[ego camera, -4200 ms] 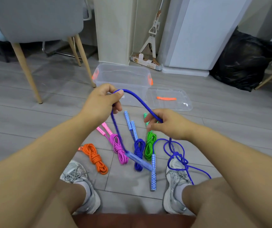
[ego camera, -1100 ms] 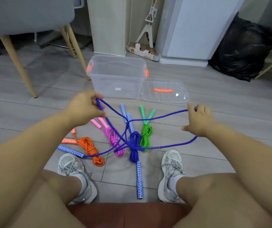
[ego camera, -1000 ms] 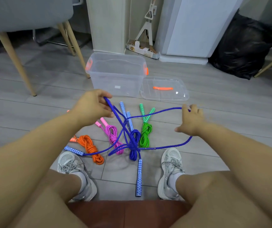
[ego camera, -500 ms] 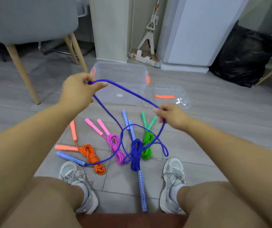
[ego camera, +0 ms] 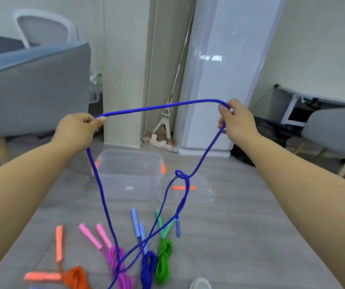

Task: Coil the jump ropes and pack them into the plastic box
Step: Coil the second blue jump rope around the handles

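Observation:
A loose blue jump rope [ego camera: 157, 108] is stretched between my raised hands. My left hand [ego camera: 75, 130] pinches one part and my right hand [ego camera: 237, 120] grips another, far apart at chest height. Below my right hand the rope hangs with a knot [ego camera: 182, 175] and one blue handle [ego camera: 177, 227] dangling. On the floor lie several coiled ropes: orange [ego camera: 75, 277], pink [ego camera: 115, 259], blue [ego camera: 147, 265], green [ego camera: 163, 259]. The clear plastic box [ego camera: 128, 174] stands open behind them, its lid [ego camera: 185, 189] beside it on the right.
A grey chair [ego camera: 34, 90] stands at the left and another chair [ego camera: 338, 130] at the right. A white cabinet [ego camera: 223, 69] and a mop [ego camera: 165, 126] stand behind the box. My shoe tip [ego camera: 200, 284] shows at the bottom edge.
Both hands have risen and spread apart, pulling the blue rope taut between them and lifting a handle off the floor. The camera has tilted upward.

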The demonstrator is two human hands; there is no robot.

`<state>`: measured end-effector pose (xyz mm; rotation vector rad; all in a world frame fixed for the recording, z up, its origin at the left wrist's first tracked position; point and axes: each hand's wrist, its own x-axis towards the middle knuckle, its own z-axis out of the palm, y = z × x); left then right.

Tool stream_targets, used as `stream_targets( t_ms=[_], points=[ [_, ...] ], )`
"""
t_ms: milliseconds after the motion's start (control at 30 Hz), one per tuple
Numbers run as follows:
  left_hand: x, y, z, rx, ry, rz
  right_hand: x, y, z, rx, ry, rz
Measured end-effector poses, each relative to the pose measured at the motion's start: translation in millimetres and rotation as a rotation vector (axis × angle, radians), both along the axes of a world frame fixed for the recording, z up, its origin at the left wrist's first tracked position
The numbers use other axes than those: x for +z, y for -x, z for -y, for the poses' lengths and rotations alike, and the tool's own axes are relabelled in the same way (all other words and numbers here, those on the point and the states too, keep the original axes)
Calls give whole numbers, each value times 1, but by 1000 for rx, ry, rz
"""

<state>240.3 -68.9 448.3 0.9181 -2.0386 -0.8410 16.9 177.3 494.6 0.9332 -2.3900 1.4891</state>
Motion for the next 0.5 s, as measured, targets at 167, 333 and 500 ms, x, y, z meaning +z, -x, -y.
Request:
stream_targets(
  t_ms=[167, 333, 500],
  points=[
    [28, 5, -4, -69, 4, -39, 53, -2, -2, 22, -225, -172],
    [39, -1, -8, -121, 62, 5, 69, 2, -14, -42, -439, -371],
    [38, -7, -2, 19, 178, 22, 72, -2, -20, -120, -303, -586]
  ],
)
